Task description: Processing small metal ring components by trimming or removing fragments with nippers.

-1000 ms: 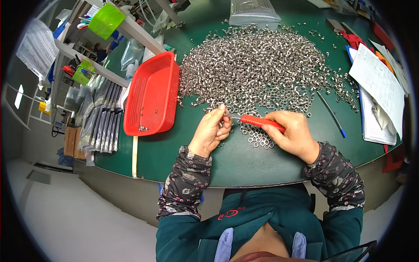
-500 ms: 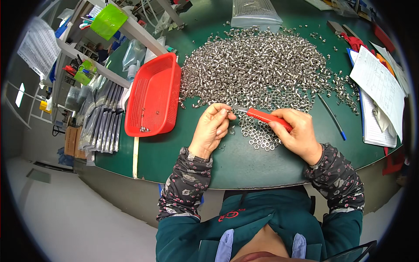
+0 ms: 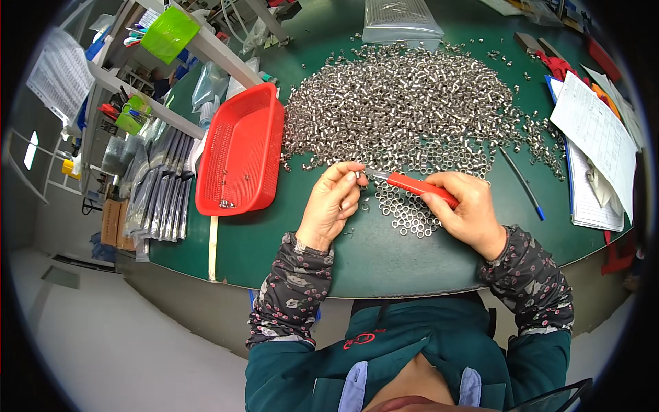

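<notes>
- Since the earlier frames both hands have crept slightly up the table toward the heap; otherwise the grips look unchanged.
- The right hand (image 3: 469,211) is closed around a red-handled tool (image 3: 417,185), whose metal tip points left at the left hand.
- The left hand (image 3: 334,199) has its fingertips (image 3: 353,180) pinched together at that tip; whatever small piece sits between them is too tiny to make out.
- Just below the tool lies a small patch of steel rings (image 3: 406,213), flat on the surface.
- The round table (image 3: 384,261) has a dark green top, with metal shelving (image 3: 147,103) to the left.
- Counted: one large heap of metal rings (image 3: 405,103), too many to count; one red plastic basket (image 3: 240,147) with a few pieces inside; one blue pen (image 3: 520,182); one clear bag (image 3: 401,19); a stack of papers (image 3: 594,147).
</notes>
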A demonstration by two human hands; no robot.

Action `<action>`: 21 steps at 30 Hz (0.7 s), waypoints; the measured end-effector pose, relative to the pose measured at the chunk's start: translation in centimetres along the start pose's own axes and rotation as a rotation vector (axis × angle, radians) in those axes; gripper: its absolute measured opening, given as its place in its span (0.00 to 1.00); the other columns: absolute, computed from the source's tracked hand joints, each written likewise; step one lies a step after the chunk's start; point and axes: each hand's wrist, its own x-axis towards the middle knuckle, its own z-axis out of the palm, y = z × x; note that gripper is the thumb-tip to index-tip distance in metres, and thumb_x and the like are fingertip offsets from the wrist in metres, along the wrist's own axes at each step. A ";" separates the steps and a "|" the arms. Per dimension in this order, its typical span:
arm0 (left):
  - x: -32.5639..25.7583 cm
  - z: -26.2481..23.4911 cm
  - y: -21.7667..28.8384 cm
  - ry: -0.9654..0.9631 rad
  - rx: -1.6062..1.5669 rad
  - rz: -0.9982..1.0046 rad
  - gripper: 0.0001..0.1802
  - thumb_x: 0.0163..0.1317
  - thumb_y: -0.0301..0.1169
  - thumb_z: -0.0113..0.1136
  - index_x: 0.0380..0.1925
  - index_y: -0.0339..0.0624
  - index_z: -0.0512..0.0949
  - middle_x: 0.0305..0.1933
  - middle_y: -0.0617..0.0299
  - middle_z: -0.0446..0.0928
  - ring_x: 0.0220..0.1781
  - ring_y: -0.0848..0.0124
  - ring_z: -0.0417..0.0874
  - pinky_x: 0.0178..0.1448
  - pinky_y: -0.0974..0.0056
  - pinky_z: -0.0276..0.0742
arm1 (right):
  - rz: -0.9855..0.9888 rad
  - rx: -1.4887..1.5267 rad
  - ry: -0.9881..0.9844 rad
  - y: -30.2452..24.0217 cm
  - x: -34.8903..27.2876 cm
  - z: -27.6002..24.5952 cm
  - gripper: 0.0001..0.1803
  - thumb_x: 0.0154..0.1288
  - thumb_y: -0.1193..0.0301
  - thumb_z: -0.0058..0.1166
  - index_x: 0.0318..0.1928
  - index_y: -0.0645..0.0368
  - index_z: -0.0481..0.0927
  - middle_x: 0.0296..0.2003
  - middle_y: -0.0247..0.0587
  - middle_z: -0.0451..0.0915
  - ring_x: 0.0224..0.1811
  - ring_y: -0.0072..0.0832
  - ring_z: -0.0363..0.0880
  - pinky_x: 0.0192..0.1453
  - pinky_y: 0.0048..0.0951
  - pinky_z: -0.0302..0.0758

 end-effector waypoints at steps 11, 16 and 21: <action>-0.1 0.1 0.2 0.022 0.019 -0.033 0.12 0.68 0.28 0.46 0.48 0.36 0.72 0.35 0.62 0.75 0.18 0.87 0.60 0.15 0.82 0.53 | 0.003 -0.005 -0.042 0.5 -0.3 0.3 0.08 0.54 0.69 0.60 0.32 0.62 0.80 0.23 0.44 0.79 0.22 0.37 0.78 0.26 0.33 0.72; -0.1 0.3 0.2 0.017 0.037 -0.054 0.12 0.68 0.27 0.45 0.48 0.37 0.72 0.34 0.60 0.76 0.17 0.87 0.60 0.15 0.82 0.53 | 0.004 -0.005 -0.064 0.5 -0.2 0.3 0.09 0.54 0.69 0.60 0.31 0.62 0.80 0.22 0.44 0.78 0.22 0.38 0.78 0.26 0.34 0.72; -0.1 0.4 0.1 0.021 0.037 -0.026 0.10 0.68 0.27 0.45 0.46 0.38 0.72 0.34 0.59 0.76 0.16 0.86 0.59 0.15 0.81 0.52 | 0.001 -0.007 -0.068 0.6 -0.3 0.4 0.09 0.54 0.68 0.60 0.31 0.61 0.79 0.22 0.44 0.78 0.22 0.39 0.78 0.25 0.35 0.72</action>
